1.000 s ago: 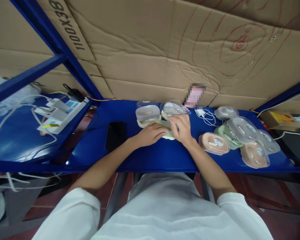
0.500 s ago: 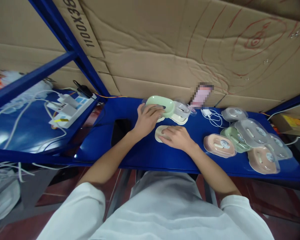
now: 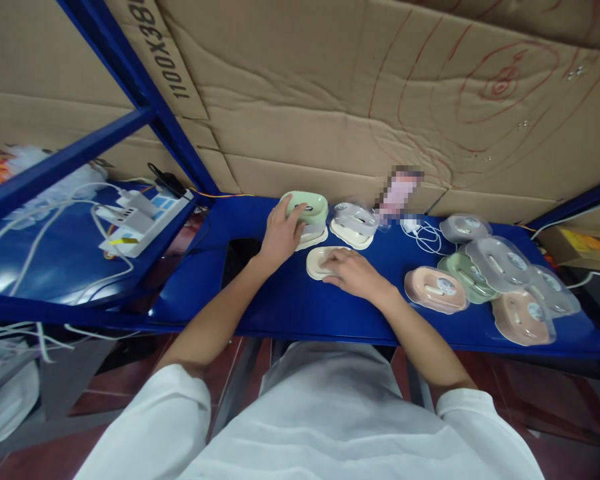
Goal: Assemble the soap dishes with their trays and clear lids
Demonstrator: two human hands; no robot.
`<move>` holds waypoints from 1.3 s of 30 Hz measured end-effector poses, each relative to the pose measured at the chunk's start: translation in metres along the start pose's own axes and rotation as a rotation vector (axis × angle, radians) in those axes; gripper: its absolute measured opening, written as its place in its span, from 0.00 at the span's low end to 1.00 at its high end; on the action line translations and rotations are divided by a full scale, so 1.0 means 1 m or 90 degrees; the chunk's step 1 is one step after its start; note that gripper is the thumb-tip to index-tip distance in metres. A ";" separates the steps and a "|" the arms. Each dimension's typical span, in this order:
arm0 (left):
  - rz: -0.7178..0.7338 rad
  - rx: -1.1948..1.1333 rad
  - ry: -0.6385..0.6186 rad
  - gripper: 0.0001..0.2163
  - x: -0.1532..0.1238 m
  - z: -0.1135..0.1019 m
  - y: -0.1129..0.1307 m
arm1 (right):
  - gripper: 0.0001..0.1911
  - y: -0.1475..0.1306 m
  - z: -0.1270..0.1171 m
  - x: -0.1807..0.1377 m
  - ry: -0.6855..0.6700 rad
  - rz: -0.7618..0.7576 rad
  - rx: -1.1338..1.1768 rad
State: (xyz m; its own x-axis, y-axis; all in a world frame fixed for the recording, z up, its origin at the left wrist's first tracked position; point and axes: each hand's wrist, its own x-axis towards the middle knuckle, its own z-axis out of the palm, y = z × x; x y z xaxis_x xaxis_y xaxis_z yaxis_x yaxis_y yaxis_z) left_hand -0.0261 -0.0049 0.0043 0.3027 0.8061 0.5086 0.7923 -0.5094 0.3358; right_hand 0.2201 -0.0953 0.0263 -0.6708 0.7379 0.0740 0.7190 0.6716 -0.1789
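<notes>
My left hand [image 3: 282,235] grips the light green soap dish [image 3: 316,212] at its near left side, fingers reaching over the rim. The dish sits on a pale piece with a cream scalloped base [image 3: 314,241] beneath. Closer to me, my right hand [image 3: 354,272] has its fingers curled on the right side of a shallow cream oval tray [image 3: 316,265], which lies on the blue table; they cover part of it. Just right of the green dish, a grey soap dish [image 3: 349,217] rests on another cream base [image 3: 359,241].
Several clear-lidded soap boxes in pink [image 3: 437,291], green and grey gather at the right. A white charger cable [image 3: 424,233] and a pixelated pink item [image 3: 399,193] lie at the back. A dark phone-like slab [image 3: 240,259] and a power strip [image 3: 153,220] are leftward.
My left hand has moved left with the green dish, which now sits level on the left stack. My right hand stays at the cream tray, showing more of it.
</notes>
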 end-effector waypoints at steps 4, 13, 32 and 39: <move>-0.027 0.007 -0.018 0.26 -0.002 0.001 0.003 | 0.18 -0.004 0.000 0.008 0.013 0.041 -0.013; -0.110 0.043 0.022 0.26 -0.001 -0.010 0.012 | 0.26 0.006 -0.037 -0.120 0.190 0.206 -0.025; 0.496 -0.082 -0.281 0.25 -0.064 0.018 0.113 | 0.25 0.047 -0.019 -0.115 0.159 0.228 -0.128; 0.380 -0.007 -0.248 0.21 -0.047 0.004 0.100 | 0.24 0.050 -0.012 -0.117 0.257 0.288 -0.147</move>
State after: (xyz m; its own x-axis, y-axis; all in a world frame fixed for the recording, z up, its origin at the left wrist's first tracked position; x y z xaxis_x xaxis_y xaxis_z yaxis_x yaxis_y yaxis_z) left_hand 0.0407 -0.0927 0.0108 0.8524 0.4364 0.2880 0.4273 -0.8988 0.0974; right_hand 0.3364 -0.1470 0.0208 -0.2033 0.8882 0.4121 0.9654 0.2520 -0.0670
